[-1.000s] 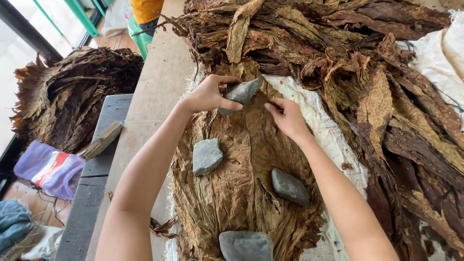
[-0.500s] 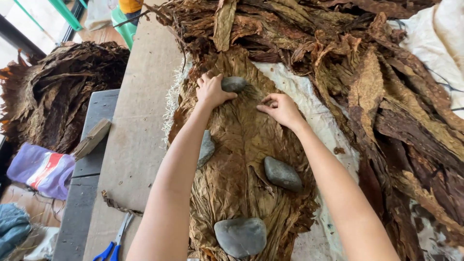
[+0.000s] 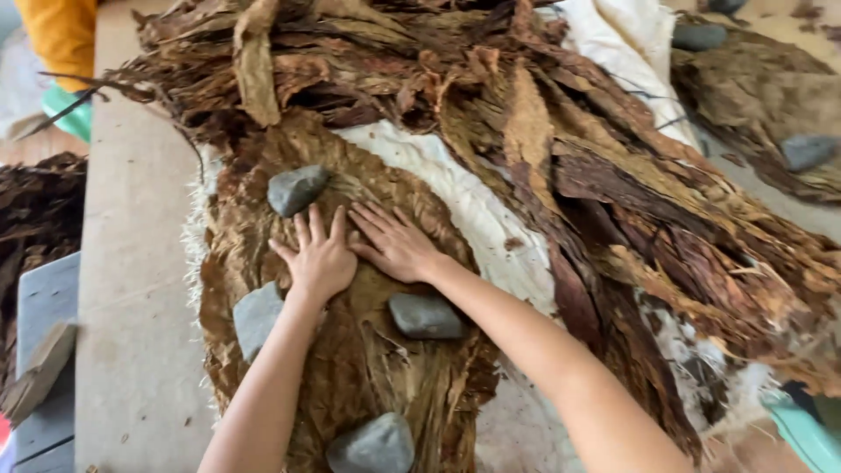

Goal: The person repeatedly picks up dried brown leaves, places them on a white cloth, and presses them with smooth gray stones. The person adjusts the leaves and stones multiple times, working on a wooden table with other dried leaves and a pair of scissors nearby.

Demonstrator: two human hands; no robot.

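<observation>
Both hands lie flat, side by side, on a stack of flattened brown dried leaves. My left hand has its fingers spread, just below a grey stone at the stack's top. My right hand presses palm down beside it, fingers pointing up-left. Other grey stones weigh the stack down: one under my left forearm, one below my right wrist, one at the near end. Neither hand holds anything.
A big heap of loose crumpled dried leaves covers the far and right side, over a white cloth. A second stone-weighted leaf stack lies far right. Bare wooden tabletop runs along the left. A person in yellow stands top left.
My left hand let go of the top stone and both hands slid down the stack to its middle, now pressing flat side by side. The camera view shifted right and closer.
</observation>
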